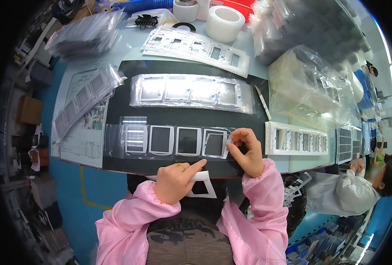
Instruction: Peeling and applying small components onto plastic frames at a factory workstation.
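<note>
On a black mat (112, 110) lies a clear film strip (132, 154) carrying a row of white-edged rectangular frames. The rightmost frame (215, 144) sits slightly askew, with blue marks along its border. My right hand (249, 152) pinches that frame's right edge between thumb and fingers. Below the film, my left hand (174, 181) is closed over a white strip with a rectangular window (209, 187) that hangs at the table's front edge. Its index finger reaches out to the film's lower edge. The left fingers' grip is partly hidden beneath the hand.
A stack of clear-wrapped frame strips (191, 92) lies behind, with white frame strips (196, 49) farther back. More white strips (296, 139) stand right, near a thin knife-like tool (262, 102). Tape rolls (224, 23) and bagged parts (310, 84) line the back. A co-worker (350, 190) sits at right.
</note>
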